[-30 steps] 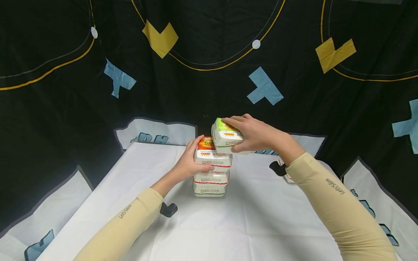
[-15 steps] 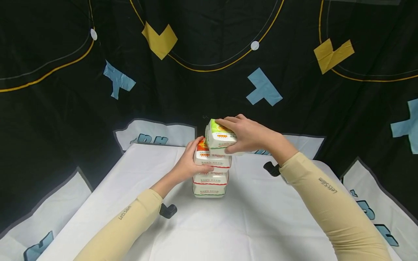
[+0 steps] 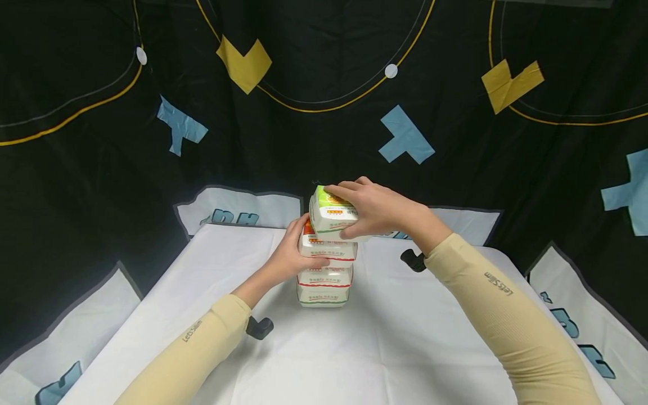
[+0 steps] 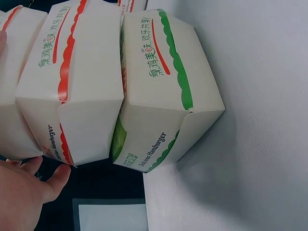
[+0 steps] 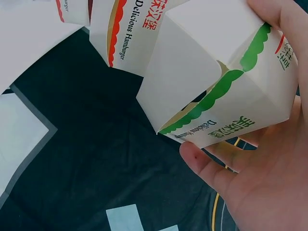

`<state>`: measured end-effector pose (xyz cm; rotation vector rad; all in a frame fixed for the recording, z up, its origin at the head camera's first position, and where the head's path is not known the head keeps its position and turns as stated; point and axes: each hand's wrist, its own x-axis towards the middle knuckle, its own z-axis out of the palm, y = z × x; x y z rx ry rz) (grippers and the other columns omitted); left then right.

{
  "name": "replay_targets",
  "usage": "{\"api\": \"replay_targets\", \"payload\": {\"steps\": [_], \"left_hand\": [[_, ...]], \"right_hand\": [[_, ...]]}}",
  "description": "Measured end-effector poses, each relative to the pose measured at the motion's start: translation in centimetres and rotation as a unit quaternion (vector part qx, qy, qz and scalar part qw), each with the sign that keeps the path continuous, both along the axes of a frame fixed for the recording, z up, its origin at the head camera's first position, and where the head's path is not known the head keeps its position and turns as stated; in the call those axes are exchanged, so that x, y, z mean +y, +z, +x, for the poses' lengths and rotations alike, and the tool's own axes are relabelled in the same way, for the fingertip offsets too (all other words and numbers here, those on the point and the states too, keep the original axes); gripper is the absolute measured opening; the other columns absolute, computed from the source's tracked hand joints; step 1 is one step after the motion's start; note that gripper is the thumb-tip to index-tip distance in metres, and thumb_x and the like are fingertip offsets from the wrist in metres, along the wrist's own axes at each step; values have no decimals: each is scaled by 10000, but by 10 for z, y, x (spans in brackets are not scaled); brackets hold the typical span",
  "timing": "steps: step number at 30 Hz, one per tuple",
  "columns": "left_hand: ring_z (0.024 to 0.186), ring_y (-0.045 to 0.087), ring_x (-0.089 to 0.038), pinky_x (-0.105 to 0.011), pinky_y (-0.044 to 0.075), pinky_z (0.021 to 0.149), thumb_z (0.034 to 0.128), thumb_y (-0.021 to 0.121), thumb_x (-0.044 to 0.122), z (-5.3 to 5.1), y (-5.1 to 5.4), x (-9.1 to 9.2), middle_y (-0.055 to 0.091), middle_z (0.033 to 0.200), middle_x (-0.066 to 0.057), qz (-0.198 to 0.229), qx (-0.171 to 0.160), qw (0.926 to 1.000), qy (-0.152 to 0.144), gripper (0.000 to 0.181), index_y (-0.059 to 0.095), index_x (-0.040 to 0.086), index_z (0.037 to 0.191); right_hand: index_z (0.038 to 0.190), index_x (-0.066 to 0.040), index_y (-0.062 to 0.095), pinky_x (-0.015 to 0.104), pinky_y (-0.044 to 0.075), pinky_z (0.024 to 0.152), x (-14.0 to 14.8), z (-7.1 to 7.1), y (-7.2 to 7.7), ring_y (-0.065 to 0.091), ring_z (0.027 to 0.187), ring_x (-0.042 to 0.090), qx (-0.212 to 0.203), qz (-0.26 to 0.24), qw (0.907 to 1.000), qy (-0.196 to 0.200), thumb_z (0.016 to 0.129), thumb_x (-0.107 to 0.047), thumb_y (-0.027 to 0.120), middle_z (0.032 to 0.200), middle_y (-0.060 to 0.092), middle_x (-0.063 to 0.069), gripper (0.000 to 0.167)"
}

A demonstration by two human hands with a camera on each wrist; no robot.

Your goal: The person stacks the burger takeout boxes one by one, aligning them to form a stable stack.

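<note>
Burger boxes stand in a stack on the white table. The lowest box [image 3: 324, 296] has a green stripe, as the left wrist view also shows on the bottom box [image 4: 163, 62]. Above it is a red-striped box [image 3: 325, 277]. My left hand [image 3: 289, 256] grips the upper red-striped box [image 3: 329, 250] from its left side, thumb at the front. My right hand [image 3: 382, 211] holds a green-topped box [image 3: 331, 216] over the stack, fingers on its lid and thumb at its front. In the right wrist view this green-striped box [image 5: 207, 82] overlaps a red-striped one [image 5: 134, 33].
The white table [image 3: 324, 360] extends around the stack. Behind it hangs a black cloth [image 3: 314, 146] with yellow and blue tape shapes. White panels with blue letters border the table. A black wrist-camera piece [image 3: 413, 260] juts out at my right wrist, another [image 3: 260, 328] at my left.
My right hand has moved left with the green-topped box, which now sits more squarely over the stack. My left hand keeps its grip in nearly the same place.
</note>
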<state>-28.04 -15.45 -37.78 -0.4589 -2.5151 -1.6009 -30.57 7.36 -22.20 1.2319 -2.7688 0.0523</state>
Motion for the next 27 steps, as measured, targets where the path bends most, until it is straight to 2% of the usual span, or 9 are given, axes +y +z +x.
{"api": "replay_targets", "payload": {"steps": [11, 23, 27], "left_hand": [[1334, 453, -223, -512, 438, 1099, 749, 895, 388, 0, -2, 0, 218, 1591, 29, -55, 139, 9999, -56, 1059, 205, 418, 1552], [1377, 386, -203, -502, 434, 1101, 746, 901, 370, 0, -2, 0, 248, 1573, 31, -54, 223, 9997, -53, 1069, 189, 449, 1539], [1355, 427, -184, -489, 450, 1090, 747, 902, 357, -1, -4, 0, 288, 1535, 40, 16, 255, 9996, -124, 1065, 187, 446, 1530]], "right_hand": [[1578, -303, 319, 351, 520, 908, -8, 2, 1, 384, 1293, 231, 77, 80, 9999, 68, 814, -455, 759, 1532, 440, -32, 894], [1583, -301, 305, 339, 509, 896, -13, 2, 1, 393, 1269, 231, 152, 218, 9996, 64, 821, -471, 754, 1521, 450, -24, 901], [1583, -302, 306, 342, 513, 890, -15, 3, 1, 392, 1271, 232, 137, 232, 9996, 15, 821, -471, 753, 1524, 450, -20, 900]]}}
